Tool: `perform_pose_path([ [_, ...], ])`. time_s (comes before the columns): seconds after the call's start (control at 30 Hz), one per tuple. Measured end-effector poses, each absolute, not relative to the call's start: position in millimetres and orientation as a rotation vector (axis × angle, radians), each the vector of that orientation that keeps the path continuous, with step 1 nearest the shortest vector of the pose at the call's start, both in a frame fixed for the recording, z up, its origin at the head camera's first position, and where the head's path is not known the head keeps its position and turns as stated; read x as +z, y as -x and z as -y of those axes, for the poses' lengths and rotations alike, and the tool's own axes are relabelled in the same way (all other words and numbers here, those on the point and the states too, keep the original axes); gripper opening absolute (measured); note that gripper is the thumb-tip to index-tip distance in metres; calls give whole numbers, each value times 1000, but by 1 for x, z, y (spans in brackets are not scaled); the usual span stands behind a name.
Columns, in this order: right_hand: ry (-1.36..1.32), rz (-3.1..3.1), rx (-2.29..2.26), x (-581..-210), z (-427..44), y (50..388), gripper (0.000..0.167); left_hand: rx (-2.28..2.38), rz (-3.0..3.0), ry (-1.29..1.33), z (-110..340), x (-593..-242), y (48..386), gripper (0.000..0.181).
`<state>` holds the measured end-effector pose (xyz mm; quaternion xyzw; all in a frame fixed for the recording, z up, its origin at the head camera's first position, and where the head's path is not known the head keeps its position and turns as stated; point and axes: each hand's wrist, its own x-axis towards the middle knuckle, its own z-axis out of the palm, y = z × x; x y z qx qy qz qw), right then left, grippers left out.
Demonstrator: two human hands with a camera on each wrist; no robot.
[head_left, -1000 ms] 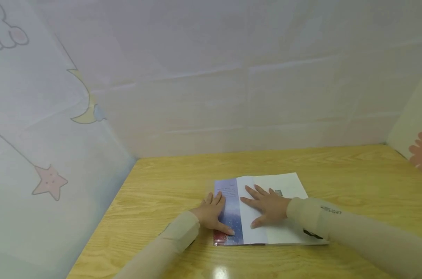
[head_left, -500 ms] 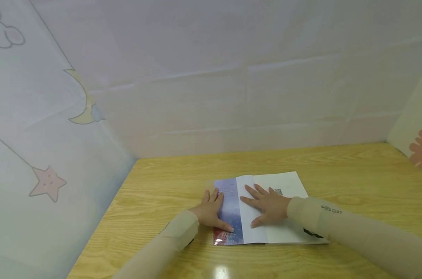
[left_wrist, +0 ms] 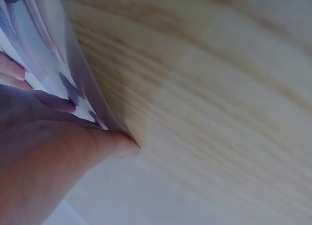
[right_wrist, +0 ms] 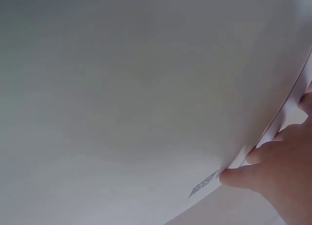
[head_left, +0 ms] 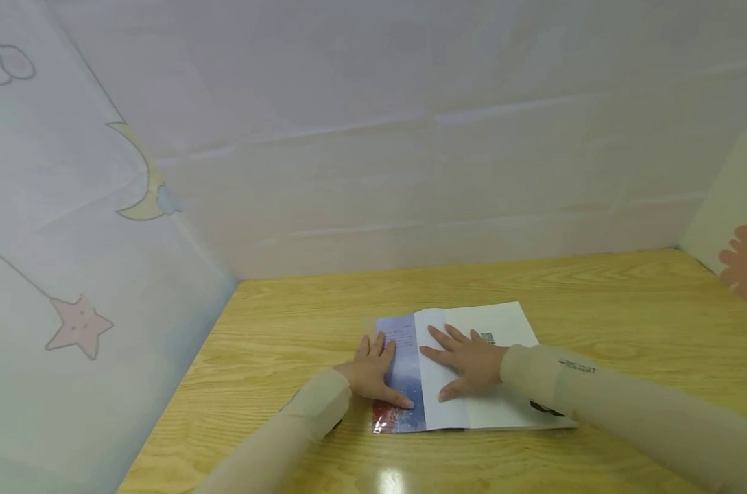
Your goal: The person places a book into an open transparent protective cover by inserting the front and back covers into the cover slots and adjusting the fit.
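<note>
**Left hand (head_left: 373, 374) and right hand (head_left: 472, 361), both spread, on open booklet (head_left: 493, 412)**

Booklet lies open on the wood-grain surface (head_left: 311, 309); it is the reference for all positions below. Its left part is a glossy blue-violet strip (head_left: 407, 367), with small print toward the far end and red at the near left corner. Next to this, a white strip (head_left: 437, 417); right part is a white page bearing a QR code (head_left: 488, 337).

Left hand: fingers wide apart, resting across the booklet's left edge, thumb over the blue-violet strip. Left wrist view: one fingertip at the cover's translucent margin (left_wrist: 80, 64).

Right hand: fingers splayed, grasping nothing, fingertips and thumb on the white strip. Right wrist view: one fingertip just beside the QR code.

Light reflection (head_left: 390, 480) on the surface nearer than the booklet. Wall drawings: pink star (head_left: 79, 326), well left of booklet; red flower (head_left: 746, 264), well right.
</note>
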<state>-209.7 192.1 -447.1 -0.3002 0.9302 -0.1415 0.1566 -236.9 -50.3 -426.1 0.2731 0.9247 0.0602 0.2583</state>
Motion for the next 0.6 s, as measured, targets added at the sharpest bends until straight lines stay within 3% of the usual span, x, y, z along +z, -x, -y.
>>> perform_pose_path([
  [0.6,865,-2636,-407,-436,-188,207,95,141,-2540,-770,71,-425,244,121],
])
